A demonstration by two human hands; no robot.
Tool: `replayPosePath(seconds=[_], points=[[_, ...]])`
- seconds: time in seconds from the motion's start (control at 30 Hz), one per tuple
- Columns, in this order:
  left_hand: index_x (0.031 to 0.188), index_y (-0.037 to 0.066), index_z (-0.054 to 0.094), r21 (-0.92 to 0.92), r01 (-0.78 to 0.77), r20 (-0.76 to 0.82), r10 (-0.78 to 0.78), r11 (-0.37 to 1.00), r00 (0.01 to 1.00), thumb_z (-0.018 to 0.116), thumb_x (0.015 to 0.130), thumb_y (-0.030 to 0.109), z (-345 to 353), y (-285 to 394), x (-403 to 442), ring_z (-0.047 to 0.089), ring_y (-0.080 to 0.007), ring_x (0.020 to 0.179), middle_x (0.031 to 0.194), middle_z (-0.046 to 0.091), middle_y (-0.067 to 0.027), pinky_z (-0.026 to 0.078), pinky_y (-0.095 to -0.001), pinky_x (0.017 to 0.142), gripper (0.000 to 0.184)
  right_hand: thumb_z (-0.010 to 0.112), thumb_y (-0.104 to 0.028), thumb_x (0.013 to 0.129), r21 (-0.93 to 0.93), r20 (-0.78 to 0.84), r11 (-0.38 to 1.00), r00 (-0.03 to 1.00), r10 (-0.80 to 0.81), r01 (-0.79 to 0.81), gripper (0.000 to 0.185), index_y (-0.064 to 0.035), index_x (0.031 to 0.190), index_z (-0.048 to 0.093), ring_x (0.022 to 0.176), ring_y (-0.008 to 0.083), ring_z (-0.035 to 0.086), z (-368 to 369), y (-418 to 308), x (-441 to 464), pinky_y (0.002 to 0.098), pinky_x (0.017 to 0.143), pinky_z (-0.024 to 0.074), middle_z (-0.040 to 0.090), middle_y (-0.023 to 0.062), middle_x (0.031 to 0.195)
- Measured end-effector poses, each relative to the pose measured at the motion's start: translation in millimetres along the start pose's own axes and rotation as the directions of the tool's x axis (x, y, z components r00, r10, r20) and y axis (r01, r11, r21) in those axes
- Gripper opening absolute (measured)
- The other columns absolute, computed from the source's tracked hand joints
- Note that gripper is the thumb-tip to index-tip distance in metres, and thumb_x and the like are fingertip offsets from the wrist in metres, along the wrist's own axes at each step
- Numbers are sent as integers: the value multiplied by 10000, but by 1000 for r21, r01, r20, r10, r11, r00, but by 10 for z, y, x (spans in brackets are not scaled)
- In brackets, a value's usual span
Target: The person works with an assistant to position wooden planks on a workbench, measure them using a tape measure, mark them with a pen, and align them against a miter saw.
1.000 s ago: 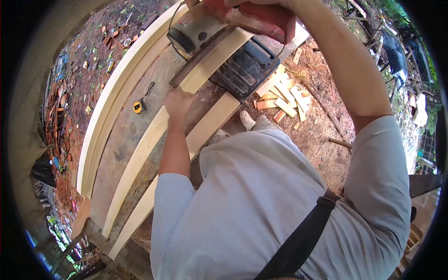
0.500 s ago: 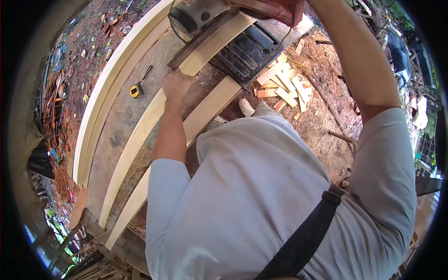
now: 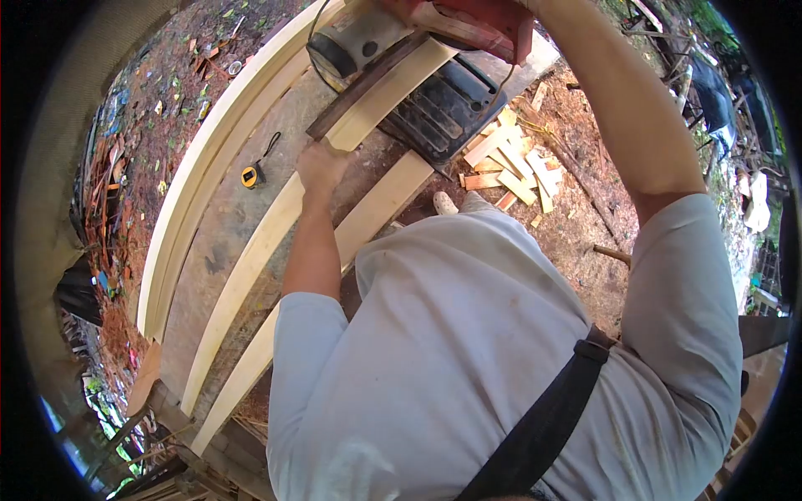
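Observation:
My left hand [image 3: 322,169] is closed around a long pale wooden board [image 3: 251,250], its fingers partly hidden from above. The board's far part lies on a saw with a black slotted base [image 3: 443,108], against a dark fence strip [image 3: 359,83]. Above the board sits the saw's red housing [image 3: 468,25]. My right arm reaches up to that housing. Only the edge of my right hand [image 3: 541,7] shows at the top of the view, so its fingers are hidden. A yellow and black tape measure [image 3: 249,176] lies left of my left hand.
A second pale board [image 3: 384,200] lies nearer my body. Long pale boards [image 3: 180,225] run along the far edge of the worktable [image 3: 217,225]. Short wood offcuts [image 3: 518,171] are piled on the ground beyond the saw. A cord [image 3: 311,33] loops by the saw.
The whole view has shifted, so the saw, boards and tape measure sit slightly lower in it. Both arms keep nearly the same pose, with my left hand still on the board.

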State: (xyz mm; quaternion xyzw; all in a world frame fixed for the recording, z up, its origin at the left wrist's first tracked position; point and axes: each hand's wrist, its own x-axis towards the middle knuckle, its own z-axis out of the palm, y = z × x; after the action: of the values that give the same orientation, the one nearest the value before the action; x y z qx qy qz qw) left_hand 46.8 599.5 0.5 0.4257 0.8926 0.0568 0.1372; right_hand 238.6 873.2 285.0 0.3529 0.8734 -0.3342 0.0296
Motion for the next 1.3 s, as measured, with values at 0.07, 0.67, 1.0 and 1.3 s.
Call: replayPosePath(seconds=[0.07, 0.67, 1.0, 1.3], points=[[942, -1, 739, 34, -2, -6, 2, 999, 1000, 767, 654, 612, 25, -2, 17, 697, -348, 936, 1002, 717, -216, 552, -416, 854, 678, 646, -402, 914, -15, 13, 1000, 1000, -11, 11, 417, -62, 1148, 706, 987, 238, 642, 38, 63, 2, 358, 901, 463, 697, 142, 1081], [1072, 37, 703, -18, 77, -151, -79, 997, 985, 786, 694, 495, 146, -82, -308, 441, -333, 1344, 1408, 514, -166, 303, -546, 1133, 600, 646, -343, 931, 18, -128, 947, 940, -316, 321, 387, -11, 1125, 682, 727, 136, 634, -18, 223, 102, 332, 676, 524, 704, 72, 853], [1133, 84, 688, -95, 223, -144, -235, 970, 961, 723, 770, 491, 316, -213, -642, 305, -384, 1433, 1564, 321, -156, 194, -603, 1168, 547, 545, -106, 940, -280, -815, 539, 100, -571, 794, 186, -41, 1061, 671, 849, 203, 672, -590, 641, -576, 307, 712, 537, 684, 120, 879], [1212, -49, 626, -153, 57, -377, -112, 987, 919, 719, 815, 220, 400, 166, -1539, 458, -406, 1327, 1429, 478, -263, 372, -473, 1102, 489, 473, -292, 958, 790, -453, 613, 690, 564, 17, 326, -11, 1075, 591, 634, 190, 613, 1190, 4053, 778, 319, 504, 448, 687, 117, 826]])
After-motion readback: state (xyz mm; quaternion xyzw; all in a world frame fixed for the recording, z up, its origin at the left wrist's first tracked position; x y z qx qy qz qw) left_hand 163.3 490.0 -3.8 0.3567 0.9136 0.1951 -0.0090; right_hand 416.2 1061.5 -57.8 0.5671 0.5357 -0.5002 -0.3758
